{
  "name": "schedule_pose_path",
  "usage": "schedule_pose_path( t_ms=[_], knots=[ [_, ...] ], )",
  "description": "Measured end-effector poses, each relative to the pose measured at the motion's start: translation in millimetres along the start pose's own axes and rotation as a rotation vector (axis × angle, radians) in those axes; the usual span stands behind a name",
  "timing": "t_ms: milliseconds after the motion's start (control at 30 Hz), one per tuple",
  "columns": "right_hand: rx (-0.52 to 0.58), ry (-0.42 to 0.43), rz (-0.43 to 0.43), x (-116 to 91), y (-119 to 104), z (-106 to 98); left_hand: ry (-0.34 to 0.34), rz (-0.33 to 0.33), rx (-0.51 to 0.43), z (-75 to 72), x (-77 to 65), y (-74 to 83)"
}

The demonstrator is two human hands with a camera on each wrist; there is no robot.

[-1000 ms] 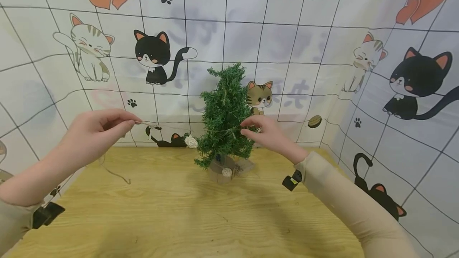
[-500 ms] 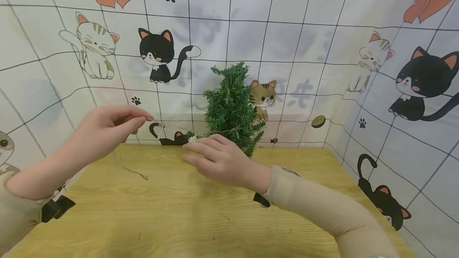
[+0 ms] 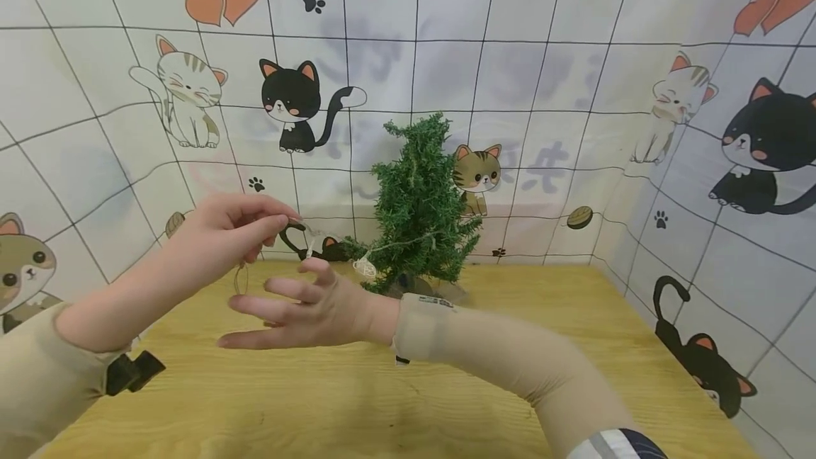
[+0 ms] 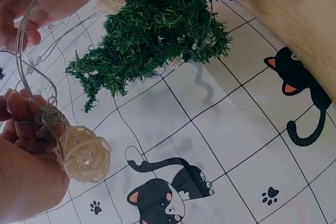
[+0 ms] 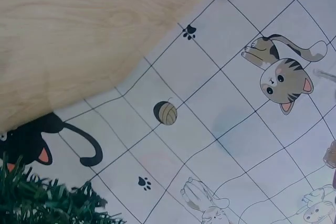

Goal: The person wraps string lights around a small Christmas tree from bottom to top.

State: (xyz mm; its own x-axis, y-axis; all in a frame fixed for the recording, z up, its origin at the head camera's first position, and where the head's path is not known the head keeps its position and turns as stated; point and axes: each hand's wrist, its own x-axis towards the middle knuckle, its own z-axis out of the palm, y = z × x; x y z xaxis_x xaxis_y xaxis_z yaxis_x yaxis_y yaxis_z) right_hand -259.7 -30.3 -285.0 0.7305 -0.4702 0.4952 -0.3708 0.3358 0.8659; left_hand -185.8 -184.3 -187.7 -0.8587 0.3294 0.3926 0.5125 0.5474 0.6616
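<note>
My left hand point(image 3: 239, 229) pinches a thin wire string of lights point(image 3: 344, 235) between thumb and fingertips, left of the small green artificial Christmas tree point(image 3: 417, 197). From that hand the wire runs right across the tree's lower branches. A white woven ball point(image 3: 365, 266) hangs from it beside the tree. A second woven ball point(image 4: 84, 153) shows close to the left hand in the left wrist view. My right hand point(image 3: 302, 307), fingers spread, is just below the left hand, near a dangling wire loop point(image 3: 241, 280). It covers part of the table and the loop's lower end.
The tree stands on a round wooden base point(image 3: 421, 287) at the back of the wood-grain table point(image 3: 357, 402). Behind and on both sides hangs a white gridded cloth point(image 3: 382, 76) printed with cats, hearts and paw prints.
My right hand has moved from the tree's right side leftward, past the front of the tree, to below the left hand, its fingers spreading. The left hand keeps pinching the wire.
</note>
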Motion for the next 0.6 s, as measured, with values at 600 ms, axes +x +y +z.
schedule_pose_path(
  t_ms=[600],
  knots=[
    [0.249,-0.529,0.144,-12,21,-68,0.092,0.055,0.073,-0.3,2.7,-12.2]
  ],
)
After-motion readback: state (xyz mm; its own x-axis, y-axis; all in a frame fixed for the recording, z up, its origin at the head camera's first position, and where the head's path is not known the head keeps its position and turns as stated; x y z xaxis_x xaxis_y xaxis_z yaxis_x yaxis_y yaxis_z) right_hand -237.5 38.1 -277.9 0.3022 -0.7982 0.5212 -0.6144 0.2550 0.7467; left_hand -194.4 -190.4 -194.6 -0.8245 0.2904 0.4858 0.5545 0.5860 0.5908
